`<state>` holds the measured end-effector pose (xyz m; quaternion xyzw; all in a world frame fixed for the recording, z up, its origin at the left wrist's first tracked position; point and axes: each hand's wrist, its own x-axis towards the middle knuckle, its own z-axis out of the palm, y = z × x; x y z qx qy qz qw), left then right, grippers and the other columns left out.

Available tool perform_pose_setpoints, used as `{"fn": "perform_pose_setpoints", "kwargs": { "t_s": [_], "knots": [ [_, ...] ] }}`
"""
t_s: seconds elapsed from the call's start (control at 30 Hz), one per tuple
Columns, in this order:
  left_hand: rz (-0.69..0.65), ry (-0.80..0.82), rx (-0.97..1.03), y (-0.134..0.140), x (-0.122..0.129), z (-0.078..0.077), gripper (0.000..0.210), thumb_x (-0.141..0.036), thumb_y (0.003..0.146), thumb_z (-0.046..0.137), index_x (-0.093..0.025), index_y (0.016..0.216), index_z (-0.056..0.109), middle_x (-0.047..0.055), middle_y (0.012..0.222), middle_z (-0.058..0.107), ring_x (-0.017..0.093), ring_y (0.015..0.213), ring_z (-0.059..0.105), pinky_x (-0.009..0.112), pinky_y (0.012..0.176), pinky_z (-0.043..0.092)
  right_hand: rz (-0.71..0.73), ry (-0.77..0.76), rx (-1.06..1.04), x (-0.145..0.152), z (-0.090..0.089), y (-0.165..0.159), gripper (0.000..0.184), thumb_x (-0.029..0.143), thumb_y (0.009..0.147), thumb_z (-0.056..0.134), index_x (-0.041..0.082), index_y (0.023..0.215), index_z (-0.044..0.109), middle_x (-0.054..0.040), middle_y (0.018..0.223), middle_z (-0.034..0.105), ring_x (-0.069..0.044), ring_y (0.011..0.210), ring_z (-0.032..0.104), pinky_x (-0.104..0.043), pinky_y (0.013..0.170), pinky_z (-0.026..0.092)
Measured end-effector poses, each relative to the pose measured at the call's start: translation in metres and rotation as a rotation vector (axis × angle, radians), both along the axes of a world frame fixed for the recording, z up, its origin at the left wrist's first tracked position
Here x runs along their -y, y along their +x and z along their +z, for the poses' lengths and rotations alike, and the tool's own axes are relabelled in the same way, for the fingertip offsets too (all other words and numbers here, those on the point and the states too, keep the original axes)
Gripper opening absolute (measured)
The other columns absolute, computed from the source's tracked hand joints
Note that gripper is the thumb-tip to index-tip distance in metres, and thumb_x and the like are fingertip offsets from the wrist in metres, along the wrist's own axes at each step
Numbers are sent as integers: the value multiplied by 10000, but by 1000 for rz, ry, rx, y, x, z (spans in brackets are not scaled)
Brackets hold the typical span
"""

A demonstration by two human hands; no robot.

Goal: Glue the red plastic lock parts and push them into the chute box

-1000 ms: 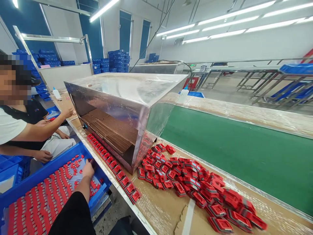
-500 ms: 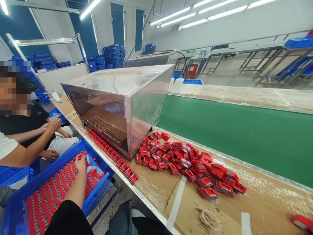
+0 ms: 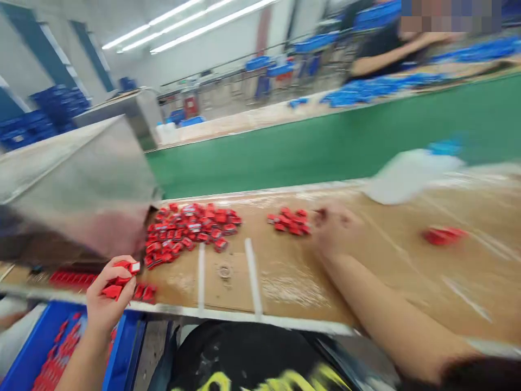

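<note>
My left hand (image 3: 108, 296) is closed around several small red plastic pieces (image 3: 122, 278), one showing a white face. It hovers over the table's near edge, above the blue tray (image 3: 132, 326) of similar red pieces. Close beside it runs a row of red-and-black plastic housings (image 3: 75, 278). My right hand (image 3: 336, 228) reaches across the table, just right of a small cluster of red parts (image 3: 290, 221). Motion smears its fingers, so their grip cannot be made out. Between my hands lies a larger heap of red housings (image 3: 195, 225).
A sheet-metal hood (image 3: 81, 184) stands at left. Behind the table runs a green conveyor belt (image 3: 260, 157). A white bottle with a blue cap (image 3: 401, 176) lies at right, near another few red parts (image 3: 443, 235). Across the belt, a person (image 3: 386, 54) sits by blue parts (image 3: 366, 89).
The view has swung right. My left hand has risen from the blue tray with red pieces in it. My right hand has come into view over the table.
</note>
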<state>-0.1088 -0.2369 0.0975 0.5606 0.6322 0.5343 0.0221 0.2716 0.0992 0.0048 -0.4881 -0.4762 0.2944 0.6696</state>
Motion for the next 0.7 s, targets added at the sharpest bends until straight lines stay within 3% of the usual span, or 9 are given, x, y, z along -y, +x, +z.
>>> {"fn": "perform_pose_setpoints", "kwargs": {
  "t_s": [0.07,0.13,0.23,0.33,0.43,0.5,0.6,0.7],
  "knots": [
    [-278,-52,-243,36,-79,15,88,-147,836,711,-204,879,661,82,1098,693,202,1025,683,358,893,584,-68,8,-15,-12,-12,28,379,437,948,480,202,670,585,15,580,464,-150,545,431,-296,538,344],
    [-513,-91,-428,85,-155,14,97,-132,856,665,-211,909,688,74,1087,690,179,1015,679,334,921,570,-26,52,2,-27,-19,44,342,421,928,506,190,712,635,0,644,531,-163,649,511,-308,643,419],
    [-713,-178,-697,165,-248,-10,248,-149,840,658,-243,1062,718,67,1142,686,176,973,685,300,850,567,75,108,47,-45,-20,54,341,443,925,517,194,772,694,-47,835,651,-201,888,608,-352,876,481],
    [-839,-291,-1102,226,-312,-42,235,-215,828,677,-267,1051,734,67,1199,667,186,878,681,298,725,544,202,116,92,-57,-23,55,383,515,929,518,219,848,749,-75,1045,691,-240,1099,624,-391,1049,459],
    [-870,-303,-1202,261,-350,-63,242,-271,867,651,-258,1095,731,90,1247,640,203,870,673,323,720,541,311,74,120,-66,-33,54,430,566,940,492,235,889,762,-89,1174,684,-264,1217,602,-423,1137,413],
    [-864,-287,-1195,272,-364,-70,333,-319,886,650,-234,1202,707,135,1360,583,248,1009,664,355,790,553,353,22,132,-69,-41,53,437,574,940,491,232,910,761,-95,1219,680,-269,1240,594,-432,1157,397],
    [-869,-244,-1186,276,-373,-73,474,-423,893,673,-194,1308,674,192,1443,513,332,1274,556,424,965,534,398,-46,154,-72,-47,50,448,546,967,441,223,965,751,-87,1177,702,-252,1192,612,-417,1127,423],
    [-902,-175,-1188,270,-372,-65,526,-508,897,686,-220,1338,678,178,1492,488,349,1385,473,466,1093,476,416,-84,172,-72,-48,49,484,532,1000,364,219,1007,733,-71,1117,722,-231,1131,630,-387,1080,453]
  ]
}}
